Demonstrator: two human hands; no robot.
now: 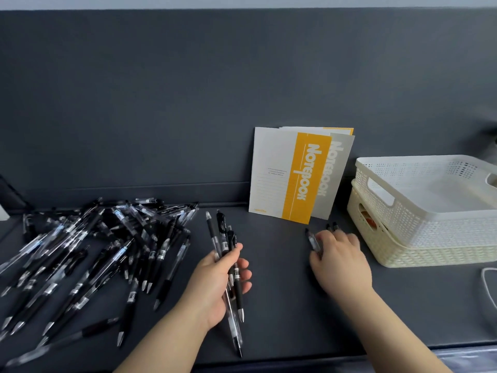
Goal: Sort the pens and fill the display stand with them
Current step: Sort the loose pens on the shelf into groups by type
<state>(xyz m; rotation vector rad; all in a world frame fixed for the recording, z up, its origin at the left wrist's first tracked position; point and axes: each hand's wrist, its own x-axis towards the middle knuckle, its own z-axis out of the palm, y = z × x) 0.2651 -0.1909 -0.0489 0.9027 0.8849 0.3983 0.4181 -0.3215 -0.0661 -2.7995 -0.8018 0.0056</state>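
Note:
A big loose pile of black and clear pens (88,254) covers the left of the dark table. My left hand (215,284) grips a small bunch of pens (224,238), tips pointing toward me. My right hand (338,258) lies palm down over a few more pens (313,240) on the table, fingers curled round them, just left of the baskets. No display stand shows in the view.
Two notebooks (285,176) with yellow and grey bands lean against the dark back panel. Two stacked perforated baskets, white (430,200) on cream (390,251), stand at the right. A white cable (486,281) curves at the far right edge.

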